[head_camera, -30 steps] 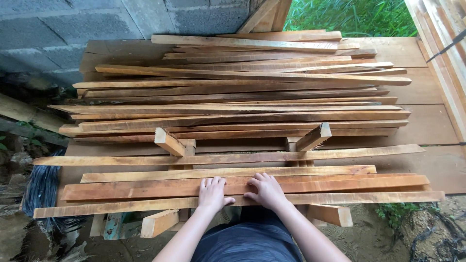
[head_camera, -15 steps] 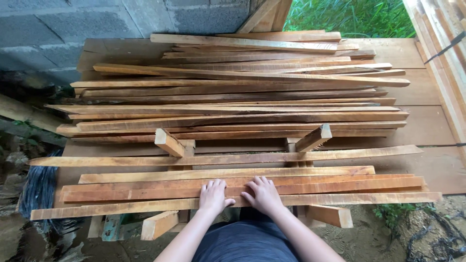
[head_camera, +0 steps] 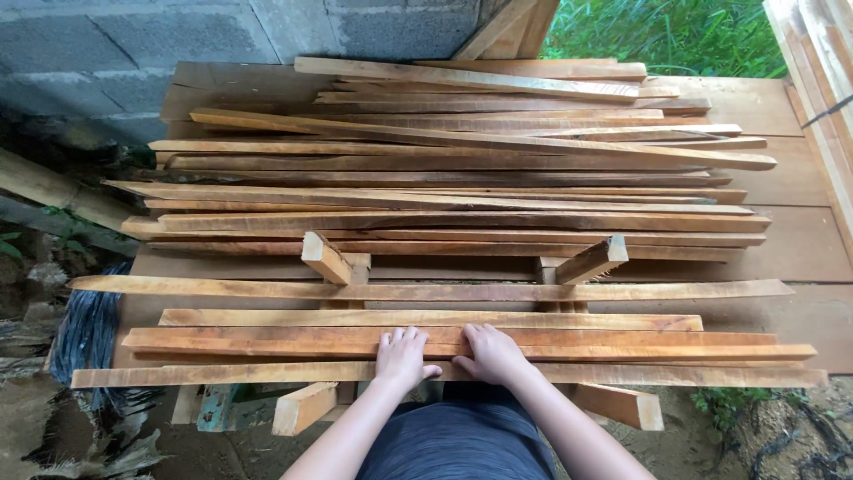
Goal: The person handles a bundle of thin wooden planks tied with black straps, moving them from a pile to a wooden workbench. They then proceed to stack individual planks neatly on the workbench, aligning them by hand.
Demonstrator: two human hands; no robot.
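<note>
Both my hands rest palm-down side by side on long wooden slats at the near edge of a plywood worktop (head_camera: 800,240). My left hand (head_camera: 402,357) and my right hand (head_camera: 491,353) press on a reddish-brown slat (head_camera: 640,345) and the paler slat (head_camera: 675,375) just in front of it. Fingers lie flat and slightly spread, not wrapped around either slat. Two more separate slats (head_camera: 551,320) (head_camera: 267,286) lie just beyond my hands.
A big stack of similar slats (head_camera: 462,178) covers the far half of the worktop. Two short wooden blocks (head_camera: 325,258) (head_camera: 593,260) stick up between stack and near slats. A grey block wall (head_camera: 133,44) stands behind, grass at top right, boards (head_camera: 822,80) at right.
The slats under my hands have slid slightly to the left. My hands stay together on them.
</note>
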